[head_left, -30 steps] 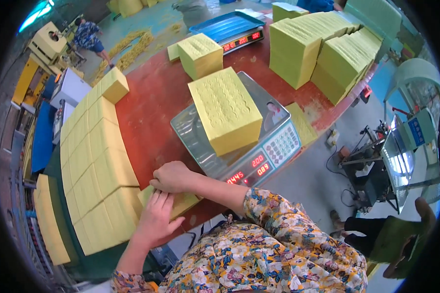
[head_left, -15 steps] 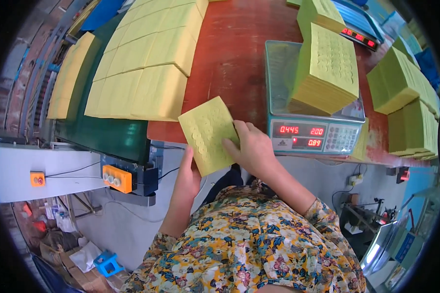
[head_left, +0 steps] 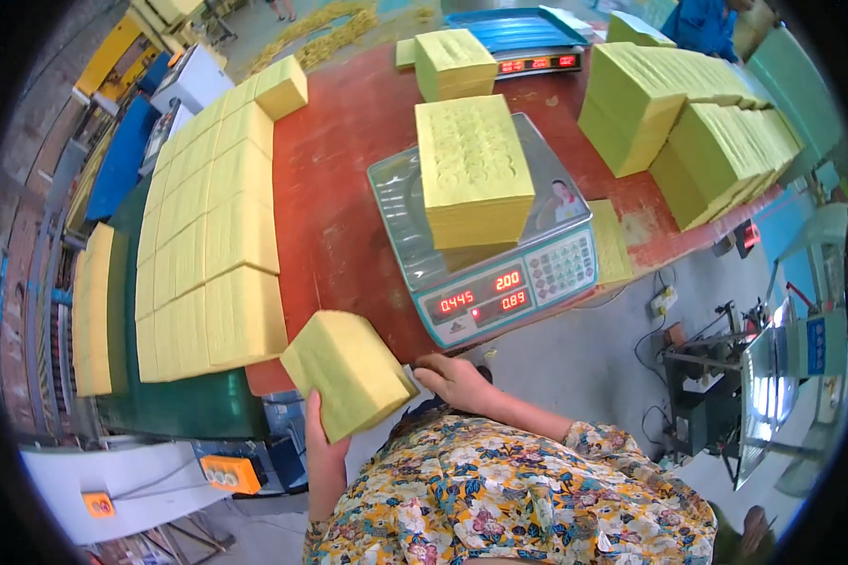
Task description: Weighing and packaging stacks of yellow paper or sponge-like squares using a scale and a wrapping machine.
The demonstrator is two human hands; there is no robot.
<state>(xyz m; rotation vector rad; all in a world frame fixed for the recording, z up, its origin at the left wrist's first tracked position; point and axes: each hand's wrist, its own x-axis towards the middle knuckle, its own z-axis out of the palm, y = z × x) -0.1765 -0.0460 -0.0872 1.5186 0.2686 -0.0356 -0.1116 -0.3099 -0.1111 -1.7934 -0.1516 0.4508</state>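
Note:
A thick block of yellow paper sheets point(head_left: 334, 363) is tilted at the table's near edge. My left hand point(head_left: 322, 438) grips its lower left side, thumb up along the face and the other fingers hidden behind. My right hand point(head_left: 457, 384) is just beyond the block's right corner, fingers bent together; whether anything is between them is hidden. Ahead of it stands a counter scale point(head_left: 448, 325) with red lit digits. On the scale's pan sits another yellow paper stack point(head_left: 476, 151), its top marked with rows of curved cuts.
Rows of yellow paper blocks point(head_left: 207, 235) line the left of the red table point(head_left: 334, 207). More stacks point(head_left: 716, 151) stand at the right. A second scale with a blue tray point(head_left: 513, 30) is at the back, near a person in blue point(head_left: 702, 28). Orange switch boxes point(head_left: 231, 474) hang at lower left.
The view has swung right. The block in my left hand has turned, now showing its thick side. My right hand has shifted from the block's face to beside its corner.

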